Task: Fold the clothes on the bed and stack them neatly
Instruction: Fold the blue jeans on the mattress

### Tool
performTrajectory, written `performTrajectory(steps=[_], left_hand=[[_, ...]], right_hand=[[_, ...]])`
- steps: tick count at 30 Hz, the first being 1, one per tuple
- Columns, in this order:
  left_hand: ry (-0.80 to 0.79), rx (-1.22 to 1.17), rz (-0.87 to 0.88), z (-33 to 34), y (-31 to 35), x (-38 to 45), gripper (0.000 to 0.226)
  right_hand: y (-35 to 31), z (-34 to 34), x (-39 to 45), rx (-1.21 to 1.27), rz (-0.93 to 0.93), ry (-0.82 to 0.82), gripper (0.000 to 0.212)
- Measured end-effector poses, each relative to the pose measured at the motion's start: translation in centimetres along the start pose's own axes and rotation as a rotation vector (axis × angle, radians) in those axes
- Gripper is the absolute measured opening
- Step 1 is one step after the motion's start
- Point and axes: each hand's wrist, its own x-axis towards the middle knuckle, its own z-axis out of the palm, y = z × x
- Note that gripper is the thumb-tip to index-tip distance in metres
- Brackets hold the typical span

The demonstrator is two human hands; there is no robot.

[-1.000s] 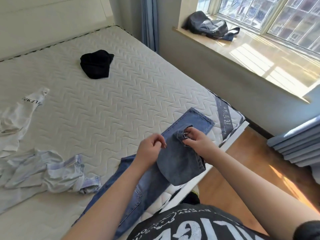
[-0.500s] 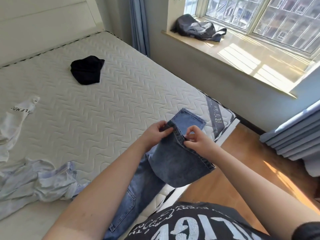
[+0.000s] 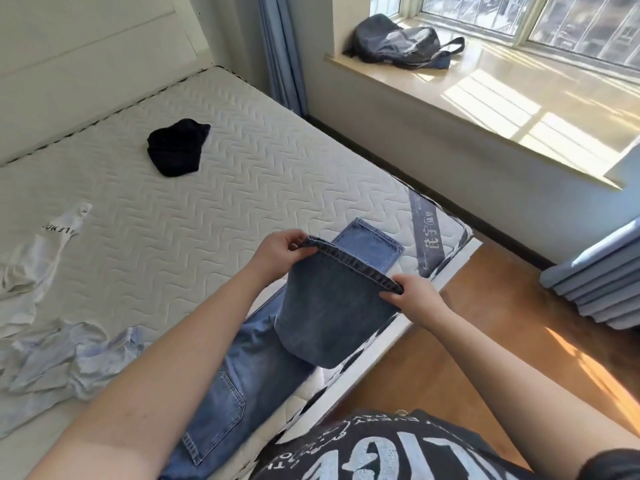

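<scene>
Both hands are up at the hem of the jeans (image 3: 332, 317): the left hand (image 3: 280, 252) pinches one corner of the leg's stitched cuff, the right hand (image 3: 412, 299) pinches the other, stretching that edge taut. The rest of the jeans lies along the bed (image 3: 242, 188) right at its near edge (the lifted leg overhangs it). Bare mattress lies beyond, up to the black garment (image 3: 176, 148); crumpled pale clothes (image 3: 62, 358) sit left.

The person wears a black short-sleeved T-shirt (image 3: 398, 452) printed with large white block lettering and smaller lines of text; both forearms are bare.
</scene>
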Motion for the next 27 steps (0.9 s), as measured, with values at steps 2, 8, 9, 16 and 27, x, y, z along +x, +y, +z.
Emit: performTrajectory(steps=[2, 8, 9, 16, 27], left_hand=[[0.008, 0.069, -0.007, 0.8, 1.0, 1.0, 0.007], [0.047, 0.223, -0.028, 2.8, 3.0, 4.4, 0.005], [0.052, 0.236, -0.034, 3.0, 3.2, 5.0, 0.005], [0.031, 0.104, -0.13, 3.9, 2.6, 10.0, 0.008], [-0.006, 0.212, -0.185, 6.4, 1.4, 19.9, 0.017]], right_hand=[[0.8, -1.5, 0.9, -0.016, -0.02, 0.022, 0.017], [2.8, -4.7, 3.8, -0.079, -0.067, 0.006, 0.021], [2.9, -5.0, 4.3, -0.081, -0.08, -0.009, 0.018], [3.1, -6.4, 9.2, -0.062, -0.043, -0.051, 0.011], [5.3, -7.9, 16.1, -0.024, 0.106, -0.102, 0.018]])
